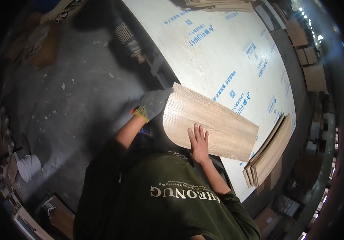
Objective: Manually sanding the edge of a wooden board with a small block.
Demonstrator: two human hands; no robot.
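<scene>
A wood-grain board [214,124] with a rounded left end lies across the near edge of a white-topped table [204,48], that end overhanging. My left hand [154,105], in a grey glove with a yellow-green cuff, is at the board's far left corner. Its fingers look closed and are partly blurred. A small red bit [132,111] shows by the cuff, but I cannot make out what the hand holds. My bare right hand [199,145] is open and rests flat on the board near its front edge, fingers pointing away from me.
Several curved wood-grain boards [268,154] are stacked at the table's right end. More pieces [222,5] lie at its far end. A white bucket [29,167] stands on the floor at left, where scraps are scattered. Stacked panels [315,78] stand beyond the table on the right.
</scene>
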